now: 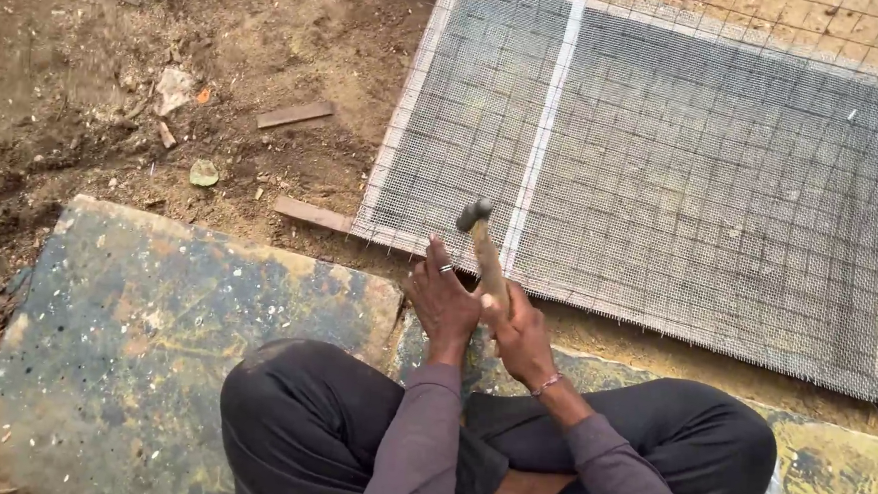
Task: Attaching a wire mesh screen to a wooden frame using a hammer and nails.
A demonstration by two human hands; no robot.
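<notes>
My right hand (523,334) grips the wooden handle of a hammer (481,241), whose dark metal head is raised over the near edge of a wire-mesh frame (683,180). My left hand (442,297) rests with spread fingers at that near edge, just left of the hammer handle, a ring on one finger. The frame is a flat wooden rectangle covered with fine grey mesh, with a pale bar (545,132) running across it. It lies on the ground in front of my crossed legs. Whether a nail is under my left fingers is hidden.
I sit on a worn, stained slab (144,332). Bare dirt lies to the left with a loose wood strip (295,115), another strip (311,213) by the frame's corner, and scattered small debris (175,88).
</notes>
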